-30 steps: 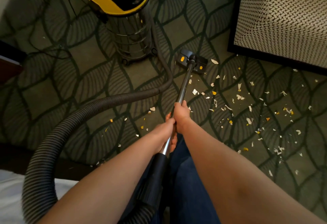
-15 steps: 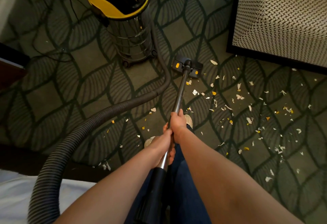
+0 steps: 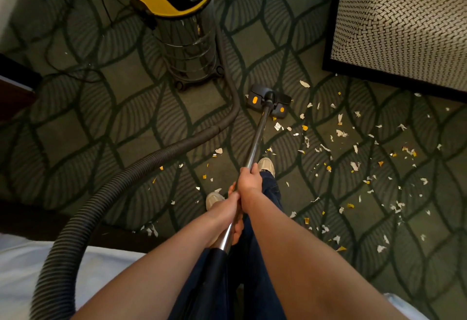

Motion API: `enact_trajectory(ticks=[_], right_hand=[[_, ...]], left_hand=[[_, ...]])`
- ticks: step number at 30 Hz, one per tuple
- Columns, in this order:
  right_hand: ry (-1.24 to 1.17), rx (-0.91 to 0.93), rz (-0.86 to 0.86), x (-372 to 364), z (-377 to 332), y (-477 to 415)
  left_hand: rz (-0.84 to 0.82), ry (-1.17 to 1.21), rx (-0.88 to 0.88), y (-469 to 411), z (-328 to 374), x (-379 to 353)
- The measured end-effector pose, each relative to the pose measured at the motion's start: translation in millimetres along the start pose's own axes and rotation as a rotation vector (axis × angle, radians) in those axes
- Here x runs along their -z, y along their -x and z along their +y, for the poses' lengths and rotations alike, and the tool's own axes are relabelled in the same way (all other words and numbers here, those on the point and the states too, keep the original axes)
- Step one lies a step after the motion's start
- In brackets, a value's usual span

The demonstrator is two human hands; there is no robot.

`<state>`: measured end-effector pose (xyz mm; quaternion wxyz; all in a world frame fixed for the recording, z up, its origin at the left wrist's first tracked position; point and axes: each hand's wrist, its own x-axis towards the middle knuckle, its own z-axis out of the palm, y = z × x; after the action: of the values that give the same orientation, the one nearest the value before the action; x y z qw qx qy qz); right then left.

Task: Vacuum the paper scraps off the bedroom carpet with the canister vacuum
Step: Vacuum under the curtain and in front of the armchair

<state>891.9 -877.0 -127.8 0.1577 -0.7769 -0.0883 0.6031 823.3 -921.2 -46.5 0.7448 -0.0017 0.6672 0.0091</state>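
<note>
1. The canister vacuum [image 3: 183,41], a steel drum with a yellow-and-black top on small castors, stands on the carpet [image 3: 75,130] at the top centre, beyond the floor head [image 3: 267,100] and just to its left.
2. The ribbed grey hose [image 3: 83,221] comes down the drum's right side and passes close to the left end of the floor head. It then sweeps left across the carpet and curls back over the bed edge towards the black cuff [image 3: 214,264] of the wand.
3. A thin black power cord [image 3: 75,77] lies in loose loops on the carpet left of the drum.
4. An upholstered piece with a cream-and-black woven pattern [image 3: 404,24] and a dark base fills the top right corner. A few scraps lie close to its base.
5. A dark wooden furniture edge [image 3: 12,92] shows at the far left, and a white bed sheet [image 3: 20,269] lies at the bottom left, crossed by the hose.
6. Both hands are wrapped round the shiny metal wand [image 3: 256,140]. The right hand [image 3: 249,180] is farther down the tube, and the left hand [image 3: 227,206] is right behind it, touching it, just above the cuff.
7. The floor head, dark with two orange patches, rests flat on the carpet at the near-left edge of the litter. The white and yellow paper scraps [image 3: 340,132] are strewn mostly to its right and towards the lower right, with a thinner scatter around the feet.
8. Two pale shoes [image 3: 266,164] stand on the carpet, one on each side of the wand, below dark blue trousers.
9. The carpet is dark green with a repeating leaf-and-lattice pattern.
</note>
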Motion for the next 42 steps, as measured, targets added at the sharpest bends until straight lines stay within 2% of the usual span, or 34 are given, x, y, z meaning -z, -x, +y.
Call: enact_trajectory(ticks=[7, 16, 27, 30, 35, 42], right_hand=[[0.018, 0.011, -0.002, 1, 5, 11], [-0.103, -0.032, -0.036, 8, 28, 28], [-0.11, 0.025, -0.007, 16, 35, 41], [-0.22, 0.022, 0.003, 14, 21, 47], [-0.284, 0.118, 0.046, 35, -33, 43], [-0.273, 0.183, 0.119, 65, -95, -13]], left_hand=[[-0.061, -0.021, -0.027, 13, -8, 6], [-0.094, -0.08, 0.011, 19, -31, 7], [-0.037, -0.065, -0.025, 30, -37, -2], [-0.007, -0.104, -0.106, 38, -28, 0], [-0.086, -0.224, -0.235, 41, 16, -8], [-0.146, -0.187, -0.266, 3, 84, -57]])
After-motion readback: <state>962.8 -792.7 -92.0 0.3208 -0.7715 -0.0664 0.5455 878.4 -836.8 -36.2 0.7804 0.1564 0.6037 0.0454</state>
